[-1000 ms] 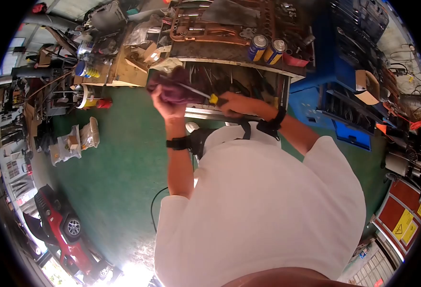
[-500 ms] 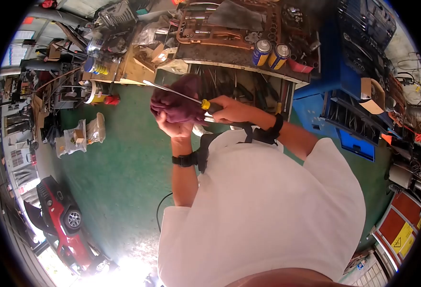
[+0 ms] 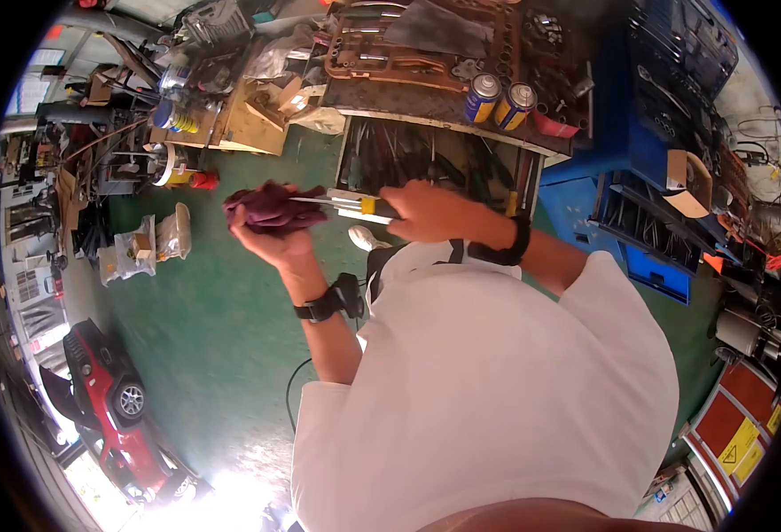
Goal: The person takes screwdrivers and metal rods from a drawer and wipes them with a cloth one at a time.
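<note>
Maroon cloth (image 3: 275,211) and steel screwdriver (image 3: 337,204) span the gap between two hands

Rightmost in the bunched cloth, the screwdriver's tip is lost among the folds, so how far it goes in cannot be told. Below and around the cloth, the left hand (image 3: 277,248) has its fingers curled, clutching the bundle; gathered this thickly, it probably pads the palm against the metal. The shaft runs nearly level to a yellow collar, just ahead of the right fingers (image 3: 399,197). Those are closed on the handle, a grip that likely steadies the shaft from its far end. The right hand (image 3: 444,213) hides most of that handle.

Well left of the left fingers, clear bags (image 3: 173,238) lie on the green floor (image 3: 204,293), with a bucket (image 3: 171,168) farther off. Beyond the right fingers, an open drawer (image 3: 528,173) holds crowded tools (image 3: 448,173); the counter (image 3: 382,96) overhangs its back, and the right forearm crosses near its front corner, both narrowing access. Two spray cans (image 3: 482,99) stand near the counter's edge, beside a red tray (image 3: 554,127). Rightmost, past the forearm, is a blue cabinet (image 3: 577,213).
</note>
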`<state>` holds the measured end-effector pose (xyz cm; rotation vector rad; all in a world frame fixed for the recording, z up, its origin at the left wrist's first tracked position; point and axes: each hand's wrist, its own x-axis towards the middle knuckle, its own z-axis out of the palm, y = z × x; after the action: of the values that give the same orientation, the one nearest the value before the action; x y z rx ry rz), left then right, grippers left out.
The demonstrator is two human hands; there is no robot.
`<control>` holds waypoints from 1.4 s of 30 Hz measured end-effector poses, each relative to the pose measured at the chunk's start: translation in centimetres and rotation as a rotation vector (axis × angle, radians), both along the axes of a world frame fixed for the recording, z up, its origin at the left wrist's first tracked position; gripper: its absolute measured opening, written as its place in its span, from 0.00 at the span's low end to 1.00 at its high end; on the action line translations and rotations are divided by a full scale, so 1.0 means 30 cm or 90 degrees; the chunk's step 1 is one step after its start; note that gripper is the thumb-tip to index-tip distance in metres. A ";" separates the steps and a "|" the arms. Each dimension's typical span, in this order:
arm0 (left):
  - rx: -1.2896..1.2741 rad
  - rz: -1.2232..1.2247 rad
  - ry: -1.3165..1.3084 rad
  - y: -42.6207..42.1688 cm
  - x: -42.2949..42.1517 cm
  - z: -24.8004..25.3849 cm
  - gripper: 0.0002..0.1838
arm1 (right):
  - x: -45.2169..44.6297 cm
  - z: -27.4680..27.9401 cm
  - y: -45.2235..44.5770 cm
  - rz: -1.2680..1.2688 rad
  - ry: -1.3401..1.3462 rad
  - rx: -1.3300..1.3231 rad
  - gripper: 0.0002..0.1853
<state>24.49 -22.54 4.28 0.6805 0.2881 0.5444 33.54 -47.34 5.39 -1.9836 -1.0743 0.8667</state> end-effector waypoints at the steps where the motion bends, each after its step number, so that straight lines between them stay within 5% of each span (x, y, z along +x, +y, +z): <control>1: 0.024 0.050 -0.070 0.052 -0.019 0.001 0.19 | 0.020 -0.013 -0.036 0.010 -0.002 -0.006 0.23; 5: 0.056 0.193 -0.186 0.326 -0.191 0.000 0.21 | 0.096 -0.161 -0.235 0.000 -0.145 0.171 0.30; 7: 0.017 0.158 -0.189 0.371 -0.274 -0.012 0.24 | 0.095 -0.116 -0.273 -0.160 0.068 0.055 0.34; 8: -0.024 0.124 -0.198 0.380 -0.289 -0.028 0.28 | 0.074 -0.116 -0.258 -0.239 0.130 0.106 0.29; 9: -0.028 0.122 -0.197 0.347 -0.273 -0.036 0.28 | 0.070 -0.113 -0.238 -0.242 0.130 0.103 0.29; 11: -0.004 0.096 -0.131 0.210 -0.218 -0.045 0.31 | 0.063 -0.108 -0.176 -0.190 0.424 0.160 0.21; 14: -0.044 0.049 0.001 0.013 -0.133 -0.062 0.34 | 0.010 -0.104 -0.034 -0.090 0.430 0.245 0.16; 17: 0.012 -0.056 -0.156 -0.096 -0.082 -0.045 0.35 | -0.050 -0.117 0.067 -0.003 0.257 0.360 0.18; 21: 0.017 -0.083 -0.138 -0.118 -0.087 0.033 0.33 | -0.092 -0.026 0.115 0.018 0.149 0.287 0.15; 26: 0.039 0.022 -0.137 -0.054 -0.142 0.080 0.27 | -0.116 -0.108 0.121 0.120 0.076 0.280 0.24; 32: -0.083 0.058 -0.223 0.010 -0.254 0.076 0.19 | -0.114 -0.029 0.065 0.224 0.203 0.159 0.25; 37: -0.063 0.059 -0.211 -0.106 -0.217 0.078 0.22 | -0.161 -0.031 0.095 0.159 0.206 0.236 0.26; 39: 0.072 0.162 -0.064 -0.211 -0.172 0.102 0.26 | -0.141 -0.020 0.102 0.103 0.165 0.307 0.26; 42: 0.068 0.087 -0.044 -0.158 -0.177 0.097 0.27 | -0.097 -0.017 0.076 0.078 0.161 0.251 0.26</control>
<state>19.18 -27.29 7.18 0.7464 0.2426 0.7162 30.63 -45.06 4.89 -1.4550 -1.1268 0.8657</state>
